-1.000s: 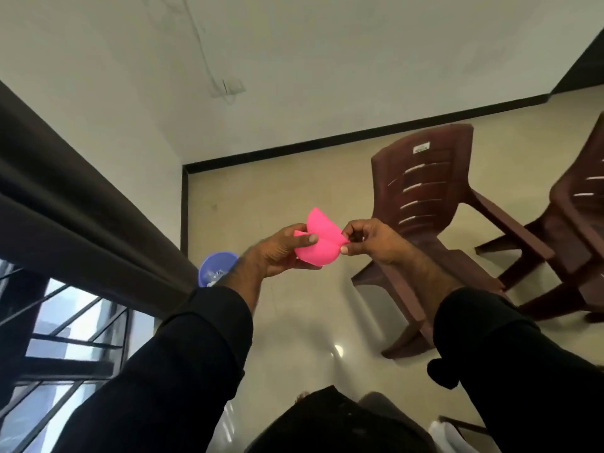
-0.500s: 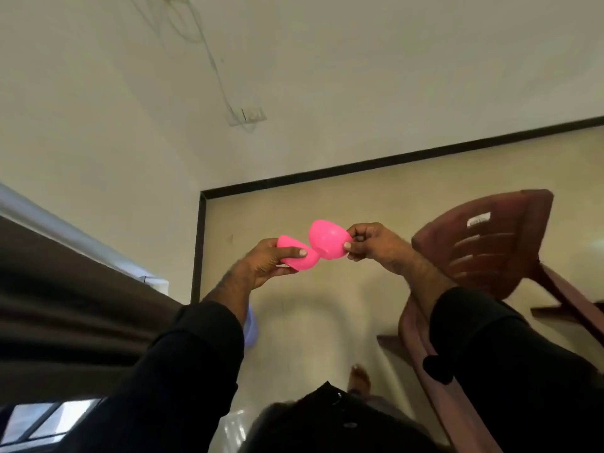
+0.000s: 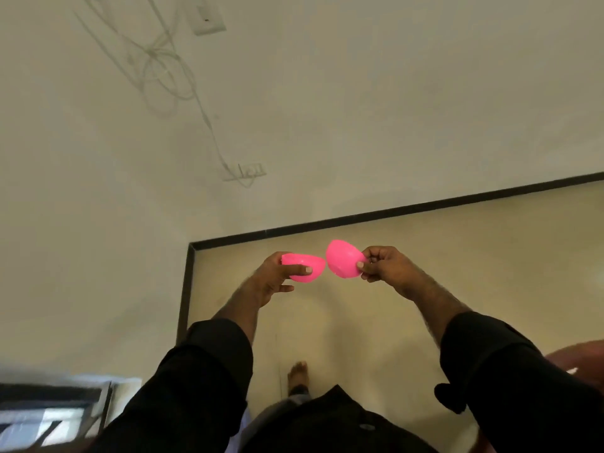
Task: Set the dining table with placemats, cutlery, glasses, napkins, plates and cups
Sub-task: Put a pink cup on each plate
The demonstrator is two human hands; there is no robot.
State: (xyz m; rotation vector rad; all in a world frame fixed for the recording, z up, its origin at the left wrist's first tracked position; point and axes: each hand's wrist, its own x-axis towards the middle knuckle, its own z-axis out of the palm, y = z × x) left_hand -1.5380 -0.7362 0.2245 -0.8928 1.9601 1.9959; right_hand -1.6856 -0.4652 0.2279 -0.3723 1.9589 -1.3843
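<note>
I hold two small pink plastic bowls in the air in front of me, above the beige floor. My left hand point(image 3: 273, 279) grips the left pink bowl point(image 3: 302, 268) with the thumb across its side. My right hand point(image 3: 387, 264) pinches the rim of the right pink bowl point(image 3: 343, 259), which is tilted with its round underside facing left. A narrow gap separates the two bowls. No table, placemats or cutlery show in the head view.
A white wall point(image 3: 359, 93) with a socket and loose cables point(image 3: 163, 67) fills the upper view. A black skirting point(image 3: 392, 210) edges the beige floor point(image 3: 490, 256). My bare foot point(image 3: 298, 376) is below. A brown chair edge point(image 3: 578, 358) shows at right, a window frame point(image 3: 49, 410) at lower left.
The two bowls, nested a second ago, have been pulled apart, one in each hand. The view has swung up toward the wall; the brown chairs and a purple bowl have left sight.
</note>
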